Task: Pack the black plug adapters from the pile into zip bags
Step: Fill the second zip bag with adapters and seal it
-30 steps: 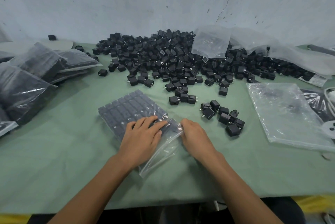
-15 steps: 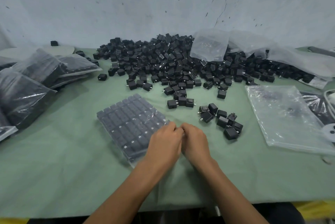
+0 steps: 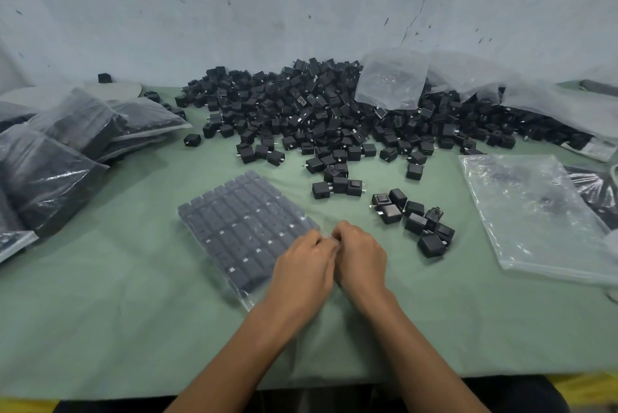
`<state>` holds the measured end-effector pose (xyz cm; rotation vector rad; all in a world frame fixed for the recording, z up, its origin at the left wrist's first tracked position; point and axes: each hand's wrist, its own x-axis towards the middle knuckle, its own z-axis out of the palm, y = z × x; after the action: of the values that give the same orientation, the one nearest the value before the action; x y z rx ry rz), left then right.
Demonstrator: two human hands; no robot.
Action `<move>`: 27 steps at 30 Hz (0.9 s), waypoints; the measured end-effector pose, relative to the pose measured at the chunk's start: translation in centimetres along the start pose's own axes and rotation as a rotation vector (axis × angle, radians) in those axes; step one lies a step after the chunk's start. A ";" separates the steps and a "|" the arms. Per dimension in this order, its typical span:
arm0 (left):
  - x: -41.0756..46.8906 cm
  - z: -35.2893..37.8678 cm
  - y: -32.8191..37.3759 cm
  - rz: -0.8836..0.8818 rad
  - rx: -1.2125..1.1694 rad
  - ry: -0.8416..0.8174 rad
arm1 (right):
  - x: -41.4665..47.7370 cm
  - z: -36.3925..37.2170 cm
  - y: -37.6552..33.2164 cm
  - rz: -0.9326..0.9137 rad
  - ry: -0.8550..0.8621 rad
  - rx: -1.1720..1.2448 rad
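Observation:
A clear zip bag filled with neat rows of black plug adapters lies flat on the green table in front of me. My left hand and my right hand meet at the bag's near right edge, and both pinch its zip strip there. The strip itself is mostly hidden under my fingers. A big pile of loose black adapters stretches along the back. A small cluster of loose adapters lies just right of my hands.
Several filled bags are stacked at the left. A stack of empty clear zip bags lies at the right. Crumpled clear plastic rests on the pile at the back right, against the grey wall.
My left hand has left the top of the bag and slid right to meet my right hand at the bag's edge. The loose bag mouth has been drawn flat.

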<state>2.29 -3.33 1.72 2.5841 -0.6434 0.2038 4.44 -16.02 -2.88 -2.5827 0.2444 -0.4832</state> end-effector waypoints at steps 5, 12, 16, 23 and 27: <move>-0.6 0.0 -0.3 0.015 -0.028 -0.006 | -0.1 -0.1 0.1 -0.036 -0.009 0.001; -1.2 0.2 -0.8 0.016 -0.066 -0.006 | -0.2 -0.5 0.0 -0.053 -0.077 0.011; -1.4 0.4 -0.7 0.024 -0.044 0.026 | -0.4 -0.6 -0.1 -0.071 -0.067 0.009; -2.5 -0.7 -1.3 0.090 0.035 0.029 | -0.4 -1.1 -0.3 -0.048 -0.121 0.023; -5.3 -1.5 -4.4 -0.150 0.259 0.066 | -0.9 -3.3 1.4 -0.084 -0.433 0.260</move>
<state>-0.32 2.98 -0.08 2.8448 -0.4210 0.3411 2.22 -18.44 -1.16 -2.3729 -0.0730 0.0246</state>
